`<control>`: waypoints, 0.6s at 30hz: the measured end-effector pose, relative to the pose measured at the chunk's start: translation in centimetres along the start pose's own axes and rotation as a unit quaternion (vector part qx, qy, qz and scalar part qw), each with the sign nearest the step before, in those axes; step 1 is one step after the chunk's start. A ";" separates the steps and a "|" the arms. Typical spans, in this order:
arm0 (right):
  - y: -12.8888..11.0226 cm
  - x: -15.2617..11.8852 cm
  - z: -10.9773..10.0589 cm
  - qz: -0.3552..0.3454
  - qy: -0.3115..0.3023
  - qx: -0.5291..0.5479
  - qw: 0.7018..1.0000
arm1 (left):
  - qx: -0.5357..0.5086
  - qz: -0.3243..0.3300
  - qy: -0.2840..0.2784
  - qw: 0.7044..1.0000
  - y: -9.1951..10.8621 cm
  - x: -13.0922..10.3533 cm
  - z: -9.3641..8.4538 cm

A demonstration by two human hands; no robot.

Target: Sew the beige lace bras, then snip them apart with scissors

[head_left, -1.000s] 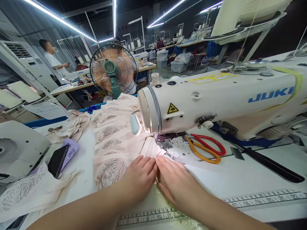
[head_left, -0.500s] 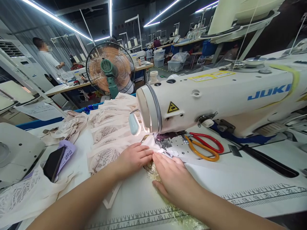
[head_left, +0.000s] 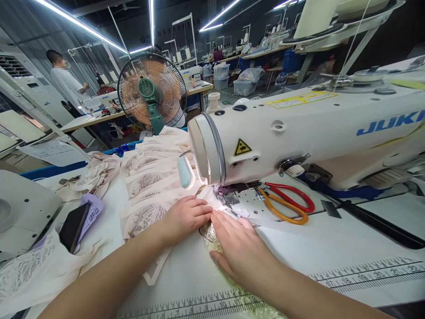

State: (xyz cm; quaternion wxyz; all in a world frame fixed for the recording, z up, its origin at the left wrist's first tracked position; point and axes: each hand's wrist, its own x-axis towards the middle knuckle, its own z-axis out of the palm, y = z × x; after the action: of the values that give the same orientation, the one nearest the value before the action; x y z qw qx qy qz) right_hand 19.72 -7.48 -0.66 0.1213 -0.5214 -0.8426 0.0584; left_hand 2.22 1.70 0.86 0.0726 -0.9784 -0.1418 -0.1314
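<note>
The white sewing machine (head_left: 318, 124) reaches in from the right, its head lit over the needle area. Just in front of it lies a pale pink fabric piece (head_left: 210, 194). My left hand (head_left: 187, 218) rests on this cloth, fingers laid flat and together, thumb hidden. Beside it, my right hand (head_left: 241, 248) lies with fingers stretched forward and thumb apart, its fingertips meeting the left ones at the cloth. Crinkled yellowish clear plastic (head_left: 214, 241) runs under and beside the right hand. What is beneath both palms is hidden.
Overlapping lace-trimmed fabric pieces (head_left: 146, 179) cover the table left of the machine. Red-and-orange-handled scissors (head_left: 288, 208) and a black-handled tool (head_left: 381, 223) lie right. A black phone-like object (head_left: 73, 227) sits at left. Beyond stand a fan (head_left: 151, 91) and a person (head_left: 64, 82).
The view has shifted slightly, so the machine and scissors appear a little farther right. Both hands keep nearly the same place and pose on the cloth.
</note>
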 end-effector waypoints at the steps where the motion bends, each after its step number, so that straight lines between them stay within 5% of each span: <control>1: 0.0 0.0 0.0 -0.001 0.005 0.000 1.000 | 0.000 0.000 0.000 1.000 0.0 0.0 0.0; 18: 0.3 -0.3 0.5 -0.038 0.104 -0.020 0.994 | 0.000 -0.022 -0.022 1.000 -1.4 0.0 0.6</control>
State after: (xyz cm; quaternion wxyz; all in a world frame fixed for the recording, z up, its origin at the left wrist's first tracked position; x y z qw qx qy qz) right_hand 19.98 -7.65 -1.27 0.1999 -0.4948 -0.8455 -0.0174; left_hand 1.89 3.15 0.45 0.0668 -0.9777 -0.1653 -0.1112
